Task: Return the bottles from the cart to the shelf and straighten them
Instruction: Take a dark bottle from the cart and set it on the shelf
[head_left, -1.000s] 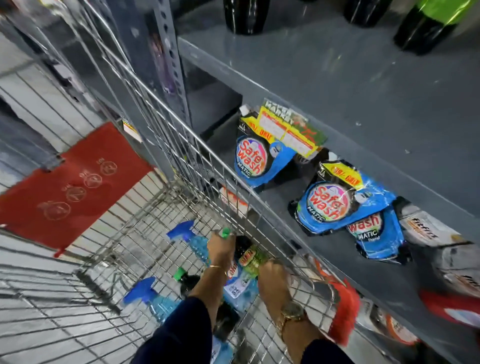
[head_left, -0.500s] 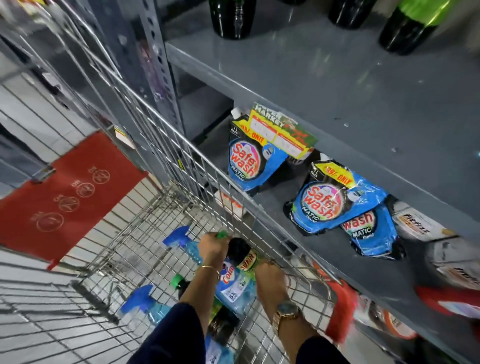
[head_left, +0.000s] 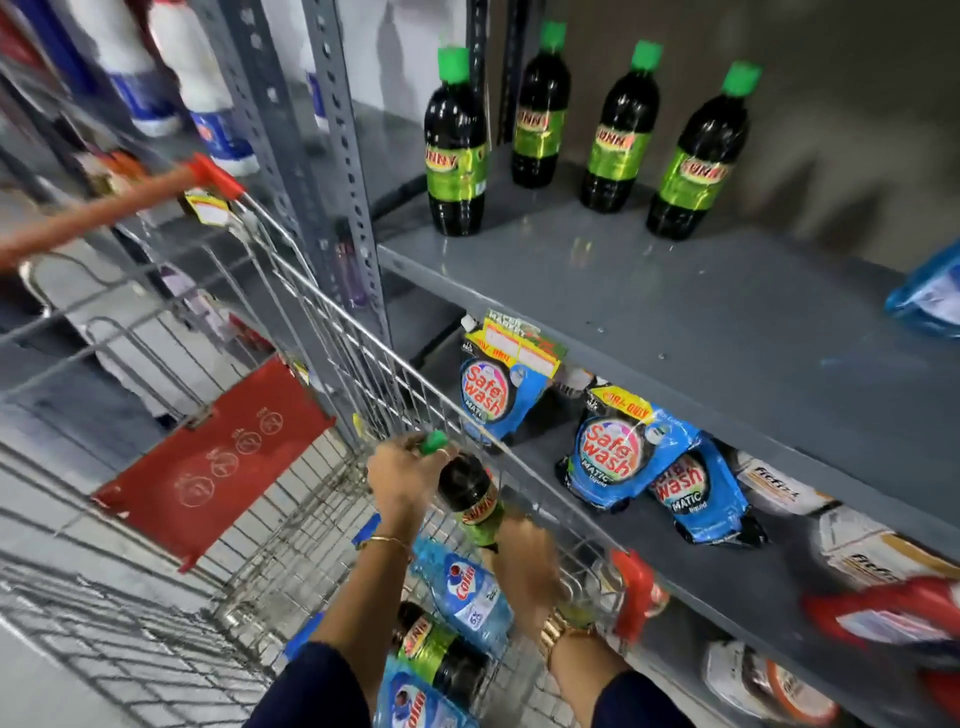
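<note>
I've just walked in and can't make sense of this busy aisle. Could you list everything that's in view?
Dark bottles with green caps: four, standing upright on the upper shelf.
Dark green-capped bottle in hand: one, being lifted above the cart.
Another dark bottle: one, lying in the cart.
Blue Colin bottles: at least two, lying in the cart.
Safe wash pouches: three, blue, on the lower shelf.
White packs: several, blurred, right of the pouches.
Blue pack: one, at the upper shelf's right edge.
Shelf: grey metal.
Cart: wire, with a red flap and orange handle.
Left hand: grips the bottle near its cap.
Right hand: holds the bottle's lower end.
</note>
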